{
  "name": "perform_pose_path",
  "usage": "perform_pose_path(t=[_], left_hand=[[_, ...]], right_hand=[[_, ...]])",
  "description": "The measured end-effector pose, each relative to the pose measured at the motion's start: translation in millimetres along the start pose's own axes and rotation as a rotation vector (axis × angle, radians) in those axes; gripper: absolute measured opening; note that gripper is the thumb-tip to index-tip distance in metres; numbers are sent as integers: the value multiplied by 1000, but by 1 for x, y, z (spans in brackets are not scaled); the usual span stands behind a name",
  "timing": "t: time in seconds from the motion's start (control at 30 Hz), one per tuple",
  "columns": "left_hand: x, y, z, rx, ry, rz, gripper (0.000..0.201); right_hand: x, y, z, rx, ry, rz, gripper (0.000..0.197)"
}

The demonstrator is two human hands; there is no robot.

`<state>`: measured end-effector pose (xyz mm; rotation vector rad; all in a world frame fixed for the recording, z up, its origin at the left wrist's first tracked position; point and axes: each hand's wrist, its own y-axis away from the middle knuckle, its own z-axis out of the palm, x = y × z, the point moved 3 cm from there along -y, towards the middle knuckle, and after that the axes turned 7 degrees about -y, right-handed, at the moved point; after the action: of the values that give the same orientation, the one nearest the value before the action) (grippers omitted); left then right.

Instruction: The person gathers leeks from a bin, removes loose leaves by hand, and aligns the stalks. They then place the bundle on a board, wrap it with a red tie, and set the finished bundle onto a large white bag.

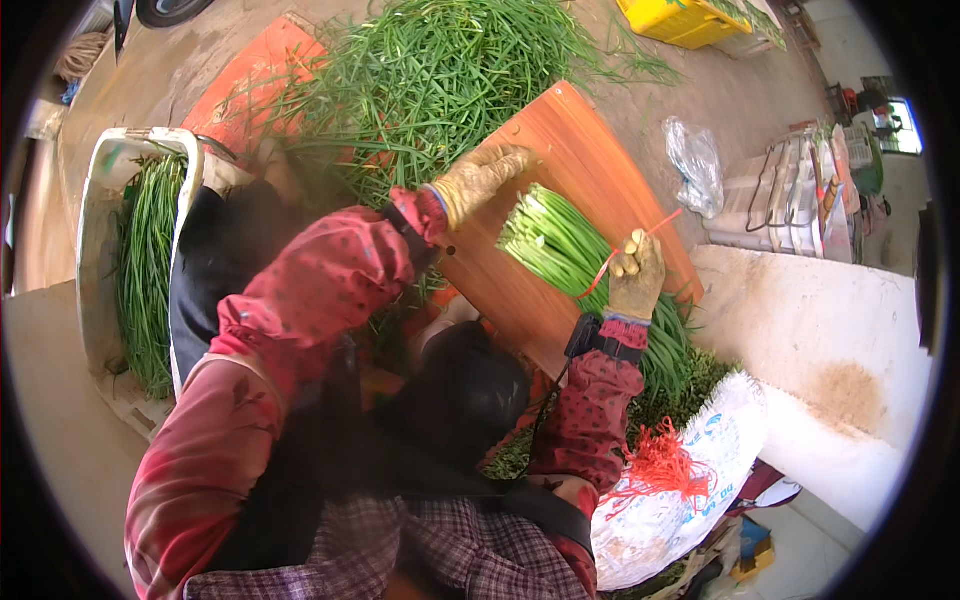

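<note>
Outdoors, label by label:
Ground: bare, dusty concrete under bright sun.
Tabletop (590,170): slanted orange board, smooth, edge curved by the lens.
Bundle (560,245): green stalks lying across the board, cut ends up-left.
Right hand (637,275): gloved, grip pinched on red tie (610,258) over the bundle.
Left hand (480,178): gloved, grip loose, flat on the board's edge beside the bundle.
Heap (440,70): loose stalks behind.
Crate (100,260): white, holding more stalks, far left.
Sack (680,500): white, with red ties on it.

An outdoor vegetable-packing yard: a large heap of green chives (440,70) lies on the bare concrete ground (700,100) far off, a white crate (100,250) of them left, a yellow crate (680,20) far right.
</note>
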<state>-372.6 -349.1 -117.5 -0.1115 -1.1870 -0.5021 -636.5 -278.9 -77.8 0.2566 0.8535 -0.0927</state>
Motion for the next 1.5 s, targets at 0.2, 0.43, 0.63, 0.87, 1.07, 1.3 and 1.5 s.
perform_pose_path(t=[0.2, 0.43, 0.63, 0.87, 1.07, 1.3, 1.5], left_hand=[[42, 22, 20, -1, -1271, 503, 29], [51, 21, 33, 25, -1711, 797, 12], [96, 17, -148, 765, -1305, 317, 14], [146, 62, -169, 848, -1275, 401, 71], [58, 17, 114, -51, -2011, 520, 100], [-2, 5, 162, -442, -2281, 219, 92], [-10, -5, 147, -236, -2121, 312, 71]], right_hand=[[0, -8, -10, 22, 43, 3, 15], [4, -3, -9, 46, 6, -4, 14], [-12, 3, -16, 81, -33, -61, 14], [-3, -3, -8, 75, -48, -47, 9], [9, -1, 10, 51, 57, -72, 9], [-7, 39, 44, 91, 286, -137, 12], [13, 115, 43, 97, 364, -213, 10]])
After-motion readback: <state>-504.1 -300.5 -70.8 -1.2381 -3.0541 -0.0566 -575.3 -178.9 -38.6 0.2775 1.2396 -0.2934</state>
